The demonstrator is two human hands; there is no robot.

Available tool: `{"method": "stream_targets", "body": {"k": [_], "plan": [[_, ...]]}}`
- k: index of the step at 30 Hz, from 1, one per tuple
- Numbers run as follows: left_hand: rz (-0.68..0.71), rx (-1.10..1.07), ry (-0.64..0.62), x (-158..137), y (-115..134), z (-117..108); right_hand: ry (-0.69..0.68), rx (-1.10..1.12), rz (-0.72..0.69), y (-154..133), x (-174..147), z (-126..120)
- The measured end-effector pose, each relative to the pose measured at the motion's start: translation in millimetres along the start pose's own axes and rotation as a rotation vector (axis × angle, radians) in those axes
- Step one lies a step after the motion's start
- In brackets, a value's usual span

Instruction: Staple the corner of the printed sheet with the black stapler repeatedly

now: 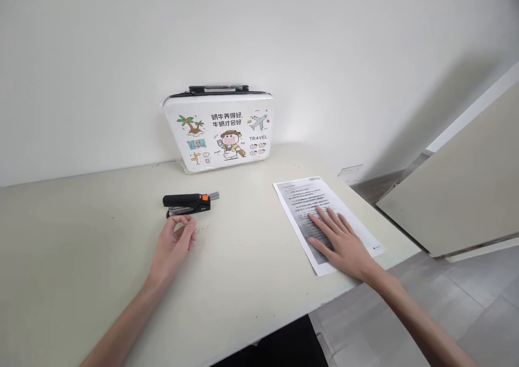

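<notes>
My right hand [343, 242] lies flat on a printed sheet of paper [300, 199], fingers spread across the lower half of its text. The sheet rests at a slant near the right end of the table. Just in front of a black stapler [186, 199], my left hand [174, 242] is curled, thumb against the fingers. Whether anything is pinched there is hidden. The stapler lies on its side, with an orange part near its right end. Grey strips [214, 195], which look like staples, show beside that orange part.
A white carry case [203, 105] with cartoon travel pictures and a black handle stands against the wall at the back of the table [243, 259]. To the right, beyond the table's edge, is a pale panel [458, 178] above a grey tiled floor [466, 302].
</notes>
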State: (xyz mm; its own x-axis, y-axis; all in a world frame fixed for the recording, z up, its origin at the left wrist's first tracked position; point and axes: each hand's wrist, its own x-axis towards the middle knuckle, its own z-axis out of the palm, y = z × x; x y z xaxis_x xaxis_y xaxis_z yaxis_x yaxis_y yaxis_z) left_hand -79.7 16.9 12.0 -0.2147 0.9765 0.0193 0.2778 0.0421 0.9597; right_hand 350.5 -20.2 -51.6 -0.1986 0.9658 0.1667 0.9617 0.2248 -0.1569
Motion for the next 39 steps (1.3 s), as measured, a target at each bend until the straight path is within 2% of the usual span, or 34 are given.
{"method": "stream_targets", "body": {"k": [39], "plan": [[-0.009,-0.013,0.009,-4.2,8.5,2.5,0.018,-0.043,-0.021,-4.3,-2.8,4.5]]}}
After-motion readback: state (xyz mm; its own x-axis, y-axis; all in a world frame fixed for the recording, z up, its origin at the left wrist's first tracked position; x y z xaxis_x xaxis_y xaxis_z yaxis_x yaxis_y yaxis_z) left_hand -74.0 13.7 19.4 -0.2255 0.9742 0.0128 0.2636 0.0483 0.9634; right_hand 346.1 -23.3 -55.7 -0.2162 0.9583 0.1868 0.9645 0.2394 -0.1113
